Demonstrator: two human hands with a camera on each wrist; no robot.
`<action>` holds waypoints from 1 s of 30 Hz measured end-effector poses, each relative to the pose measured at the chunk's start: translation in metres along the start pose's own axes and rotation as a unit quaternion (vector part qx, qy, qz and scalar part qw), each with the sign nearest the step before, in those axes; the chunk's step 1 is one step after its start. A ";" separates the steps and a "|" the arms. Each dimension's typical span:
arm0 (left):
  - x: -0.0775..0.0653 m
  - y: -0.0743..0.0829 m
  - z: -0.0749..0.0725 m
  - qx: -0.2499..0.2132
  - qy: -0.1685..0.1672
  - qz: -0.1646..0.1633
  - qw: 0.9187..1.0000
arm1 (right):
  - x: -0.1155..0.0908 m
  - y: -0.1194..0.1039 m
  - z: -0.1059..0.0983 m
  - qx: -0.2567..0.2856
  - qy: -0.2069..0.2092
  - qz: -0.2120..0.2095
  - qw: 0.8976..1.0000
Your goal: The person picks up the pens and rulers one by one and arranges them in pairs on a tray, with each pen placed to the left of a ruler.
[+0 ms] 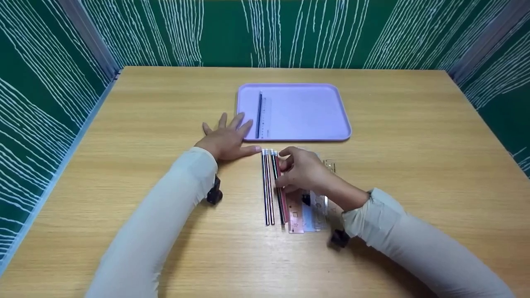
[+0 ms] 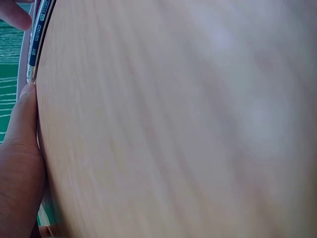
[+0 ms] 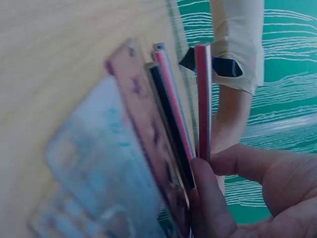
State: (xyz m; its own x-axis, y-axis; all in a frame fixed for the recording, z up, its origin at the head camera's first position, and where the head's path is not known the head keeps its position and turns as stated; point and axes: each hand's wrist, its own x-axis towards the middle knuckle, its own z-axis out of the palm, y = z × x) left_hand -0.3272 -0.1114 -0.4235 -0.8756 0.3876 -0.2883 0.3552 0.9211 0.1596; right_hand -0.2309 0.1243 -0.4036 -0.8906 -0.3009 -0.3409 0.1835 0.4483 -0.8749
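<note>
My left hand (image 1: 227, 140) lies with its fingers spread at the tray's near left corner, the thumb tip right at the ends of the pencils. In the left wrist view a dark blue pencil (image 2: 41, 34) has its end at that thumb. My right hand (image 1: 306, 169) pinches a red-striped pencil (image 3: 203, 99) between thumb and finger, raised apart from the others in the right wrist view. Two striped pencils (image 1: 268, 190) lie side by side to its left. Below the right hand are a pink ruler (image 1: 296, 221) and a bluish clear ruler (image 1: 308, 223), partly hidden.
A purple tray (image 1: 310, 111) stands beyond the hands. In its left part lie a dark pencil (image 1: 259, 116) and a clear ruler (image 1: 266, 120). More clear rulers (image 1: 330, 165) show beside the right wrist. Green walls with white streaks border the wooden table (image 1: 165, 103).
</note>
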 end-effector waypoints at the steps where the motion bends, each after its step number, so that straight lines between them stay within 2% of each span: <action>1: 0.000 0.000 0.000 -0.001 0.000 0.000 1.000 | 0.000 -0.001 -0.001 0.006 -0.004 0.005 1.000; 11: 0.000 -0.001 0.000 -0.006 -0.004 0.004 1.000 | 0.004 -0.003 -0.022 0.037 -0.046 0.017 0.998; 18: -0.001 0.000 -0.001 -0.011 -0.004 0.006 1.000 | 0.015 -0.002 -0.031 0.098 -0.056 0.033 0.993; 26: -0.001 0.000 -0.002 -0.007 -0.004 0.005 1.000 | 0.030 -0.006 -0.038 0.142 -0.049 0.026 0.988; 30: -0.001 0.000 -0.001 -0.011 -0.004 0.003 1.000 | 0.041 -0.011 -0.043 0.144 -0.032 0.028 0.989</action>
State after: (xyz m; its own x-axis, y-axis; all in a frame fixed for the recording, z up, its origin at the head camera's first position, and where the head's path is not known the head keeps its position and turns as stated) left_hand -0.3265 -0.1119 -0.4222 -0.8704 0.3942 -0.2949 0.3541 0.9175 0.1814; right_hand -0.2877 0.1428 -0.3929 -0.8496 -0.3394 -0.4038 0.3496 0.2109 -0.9129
